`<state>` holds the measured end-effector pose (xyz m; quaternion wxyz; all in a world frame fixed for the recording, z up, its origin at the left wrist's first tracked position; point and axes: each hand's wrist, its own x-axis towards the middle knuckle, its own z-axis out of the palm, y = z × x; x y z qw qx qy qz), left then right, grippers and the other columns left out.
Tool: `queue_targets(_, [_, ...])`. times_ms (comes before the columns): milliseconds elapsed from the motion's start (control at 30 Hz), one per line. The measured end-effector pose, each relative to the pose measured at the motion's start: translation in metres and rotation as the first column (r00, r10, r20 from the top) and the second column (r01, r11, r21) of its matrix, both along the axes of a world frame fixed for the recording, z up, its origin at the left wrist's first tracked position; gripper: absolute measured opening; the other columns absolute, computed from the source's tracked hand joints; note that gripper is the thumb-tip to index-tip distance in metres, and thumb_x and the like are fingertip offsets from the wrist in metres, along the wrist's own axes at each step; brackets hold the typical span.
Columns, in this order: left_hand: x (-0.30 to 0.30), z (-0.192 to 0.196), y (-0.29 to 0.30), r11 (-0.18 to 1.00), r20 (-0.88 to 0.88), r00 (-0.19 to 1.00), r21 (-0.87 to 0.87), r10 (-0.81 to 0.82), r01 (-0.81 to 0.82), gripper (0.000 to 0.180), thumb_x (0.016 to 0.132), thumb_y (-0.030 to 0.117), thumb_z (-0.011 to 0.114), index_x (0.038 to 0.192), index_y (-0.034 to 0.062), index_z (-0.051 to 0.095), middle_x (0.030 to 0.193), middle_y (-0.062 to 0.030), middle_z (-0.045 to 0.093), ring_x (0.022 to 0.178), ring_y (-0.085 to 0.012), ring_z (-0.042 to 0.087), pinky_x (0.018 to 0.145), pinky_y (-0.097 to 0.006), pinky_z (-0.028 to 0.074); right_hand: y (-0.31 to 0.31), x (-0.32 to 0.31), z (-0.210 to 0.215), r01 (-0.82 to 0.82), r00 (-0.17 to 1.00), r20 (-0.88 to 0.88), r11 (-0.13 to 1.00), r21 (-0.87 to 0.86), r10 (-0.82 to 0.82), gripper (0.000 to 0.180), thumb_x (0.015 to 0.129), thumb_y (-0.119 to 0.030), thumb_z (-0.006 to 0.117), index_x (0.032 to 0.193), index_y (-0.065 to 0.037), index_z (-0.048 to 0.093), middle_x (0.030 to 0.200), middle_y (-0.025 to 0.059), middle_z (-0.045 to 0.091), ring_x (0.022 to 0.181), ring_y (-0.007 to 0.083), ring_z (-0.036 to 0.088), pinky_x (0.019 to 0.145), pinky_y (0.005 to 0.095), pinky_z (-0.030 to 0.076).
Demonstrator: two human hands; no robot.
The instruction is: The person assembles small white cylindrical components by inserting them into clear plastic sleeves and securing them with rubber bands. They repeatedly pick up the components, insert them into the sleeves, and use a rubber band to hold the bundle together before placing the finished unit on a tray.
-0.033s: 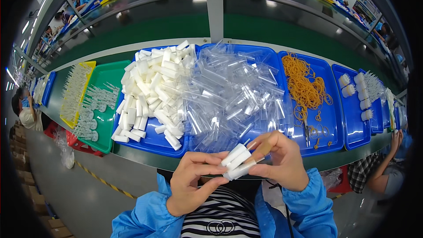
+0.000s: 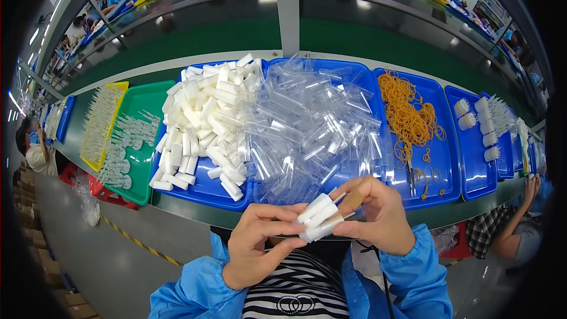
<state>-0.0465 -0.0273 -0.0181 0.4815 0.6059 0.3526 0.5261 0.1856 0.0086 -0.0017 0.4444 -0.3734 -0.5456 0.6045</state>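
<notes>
Both hands occupied. Left hand [image 2: 260,245]: thumb and fingers pinched on the near-left end of a bundle of white cylinders [image 2: 321,218]. Right hand [image 2: 383,215]: thumb and index finger closed about the other end, where thin stems project; a tan wrap [image 2: 352,201] covers part of one finger. Exact contact at the stem ends partly hidden.

Progress, judged from the layout: three cylinders are gathered side by side in one group. No band is visible around them, though the fingers hide part of the bundle; fastening cannot be confirmed. Much appears left: a large heap of loose white pieces [image 2: 204,109] lies in a blue tray, a heap of clear plastic sleeves [image 2: 301,118] beside it, and a tangle of rubber bands [image 2: 407,112] in the next tray to the right. White clusters [image 2: 490,124] stand farther right; whether these are finished units cannot be told.

Appearance and position: bundle held in front of the striped shirt [image 2: 295,283], just off the near edge of the trays, tilted with stems toward upper right. Cylinders matt white, smooth, roughly equal in length; a translucent look at the lower-left end, its cause unclear.
</notes>
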Motion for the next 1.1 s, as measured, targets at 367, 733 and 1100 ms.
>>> queue_targets(367, [0.001, -0.001, -0.001, 0.999, 0.069, 0.997, -0.039, -0.026, 0.029, 0.044, 0.083, -0.010, 0.074, 0.122, -0.0031, 0.056, 0.126, -0.0161, 0.051, 0.123, -0.0326, 0.059, 0.098, -0.040, 0.056, -0.002, -0.013, 0.005, -0.042, 0.971, 0.241, 0.978, 0.204, -0.008, 0.037, 0.073, -0.016, 0.090, 0.097, -0.005, 0.065, 0.111, 0.0124, 0.065, 0.111, 0.0238, 0.062, 0.096, 0.0349, 0.048])
queue_targets(733, [-0.006, 0.002, 0.000, 0.820, 0.357, 0.928, -0.495, -0.108, 0.286, 0.045, 0.091, -0.007, 0.066, 0.131, -0.0054, 0.046, 0.135, -0.0183, 0.053, 0.123, -0.0255, 0.058, 0.099, -0.037, 0.055, -0.002, -0.002, 0.015, 0.002, 0.965, 0.261, 0.997, 0.078, -0.022, 0.026, 0.085, -0.012, 0.078, 0.107, -0.003, 0.068, 0.112, 0.0083, 0.069, 0.106, 0.0217, 0.062, 0.094, 0.0337, 0.047])
queue_targets(1100, [0.000, -0.016, -0.011, 0.779, 0.377, 0.877, -0.436, -0.297, 0.451, 0.039, 0.091, -0.007, 0.066, 0.128, -0.0013, 0.054, 0.142, -0.0167, 0.045, 0.126, -0.0240, 0.056, 0.102, -0.035, 0.053, -0.025, 0.012, -0.005, -0.196, 0.926, 0.372, 0.918, 0.344, 0.058, 0.030, 0.075, -0.013, 0.086, 0.101, -0.006, 0.072, 0.107, 0.0104, 0.071, 0.104, 0.0262, 0.064, 0.091, 0.0385, 0.043])
